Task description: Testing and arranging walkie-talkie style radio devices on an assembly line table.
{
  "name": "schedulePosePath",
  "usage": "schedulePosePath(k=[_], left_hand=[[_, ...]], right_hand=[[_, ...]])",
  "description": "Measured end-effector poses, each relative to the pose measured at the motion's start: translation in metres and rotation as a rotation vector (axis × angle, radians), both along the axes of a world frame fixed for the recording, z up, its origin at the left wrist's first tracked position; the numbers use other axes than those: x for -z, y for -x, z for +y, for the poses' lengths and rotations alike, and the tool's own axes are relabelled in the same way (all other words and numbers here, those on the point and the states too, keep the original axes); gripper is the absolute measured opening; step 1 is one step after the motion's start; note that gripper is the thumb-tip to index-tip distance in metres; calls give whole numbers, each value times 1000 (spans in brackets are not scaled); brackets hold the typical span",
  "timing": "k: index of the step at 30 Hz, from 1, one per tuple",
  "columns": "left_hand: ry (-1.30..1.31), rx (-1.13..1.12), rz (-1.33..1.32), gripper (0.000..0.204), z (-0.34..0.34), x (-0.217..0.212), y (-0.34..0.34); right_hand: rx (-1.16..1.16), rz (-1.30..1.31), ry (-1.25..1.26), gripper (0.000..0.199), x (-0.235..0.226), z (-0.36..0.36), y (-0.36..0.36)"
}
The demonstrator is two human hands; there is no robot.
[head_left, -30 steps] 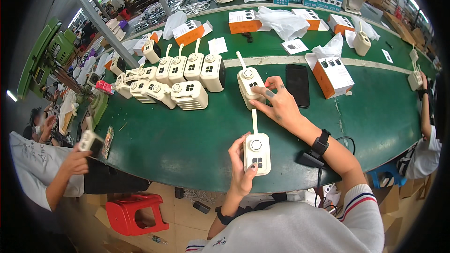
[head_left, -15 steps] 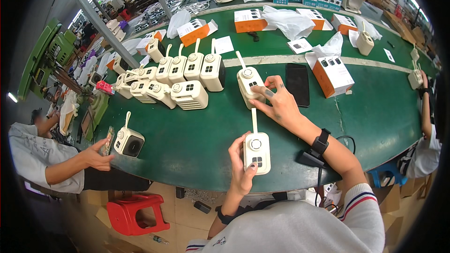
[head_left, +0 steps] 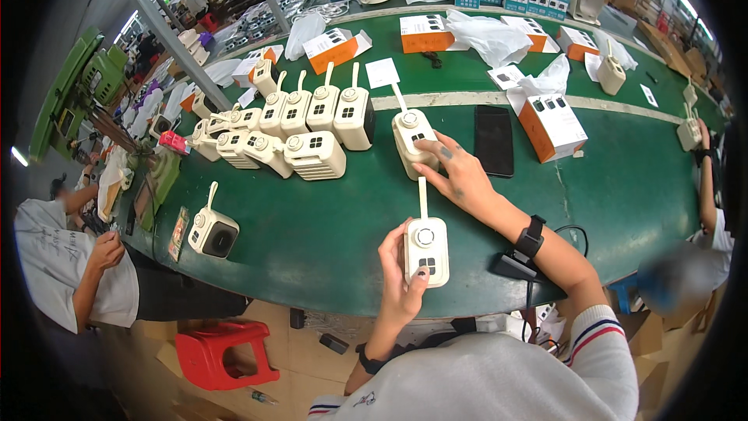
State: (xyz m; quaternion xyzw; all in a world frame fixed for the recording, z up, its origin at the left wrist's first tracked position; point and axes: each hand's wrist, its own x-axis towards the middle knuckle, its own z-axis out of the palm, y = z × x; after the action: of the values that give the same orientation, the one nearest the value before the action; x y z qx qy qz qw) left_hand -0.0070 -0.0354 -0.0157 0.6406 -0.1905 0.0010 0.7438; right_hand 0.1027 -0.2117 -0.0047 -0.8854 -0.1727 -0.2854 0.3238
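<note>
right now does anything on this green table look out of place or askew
One cream radio-like unit sits alone near the table's left edge, apart from the clustered row of the same units. Otherwise nothing looks spilled or damaged. The left hand holds one unit; the right hand rests on another.

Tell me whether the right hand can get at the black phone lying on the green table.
Probably yes: the right hand rests on a cream device just beside the black phone, with only bare green table between them.

Bright overhead light is falling evenly on the green bench (head_left: 312,226), casting soft shadows; fisheye bending and darkening are growing toward its far edges
</note>
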Motion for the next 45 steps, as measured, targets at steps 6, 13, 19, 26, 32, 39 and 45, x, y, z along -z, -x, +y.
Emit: schedulePosePath(k=[6,13,19,26,32,39,45], left_hand=[[-98,-104,-31,72,41,-11,12],[-464,-970,-173,74,185,-44,-24],[-513,-1044,-307,39,349,-22,-84],[-168,-750,5,37,274,-15,-86],[-212,-459,-30,57,165,-34,-48],[-414,-300,14,56,71,-36,0],[-253,-160,56,59,30,-36,18]], right_hand=[[-208,114,-98,45,-8,13,-35],[-255,300,-208,47,-62,-8,14],[-295,514,105,71,-96,0,131],[-289,310,71,53,-49,24,151],[-216,199,-16,44,-29,32,142],[-257,179,-136,43,-17,19,147],[-267,160,-189,37,-13,9,150]])
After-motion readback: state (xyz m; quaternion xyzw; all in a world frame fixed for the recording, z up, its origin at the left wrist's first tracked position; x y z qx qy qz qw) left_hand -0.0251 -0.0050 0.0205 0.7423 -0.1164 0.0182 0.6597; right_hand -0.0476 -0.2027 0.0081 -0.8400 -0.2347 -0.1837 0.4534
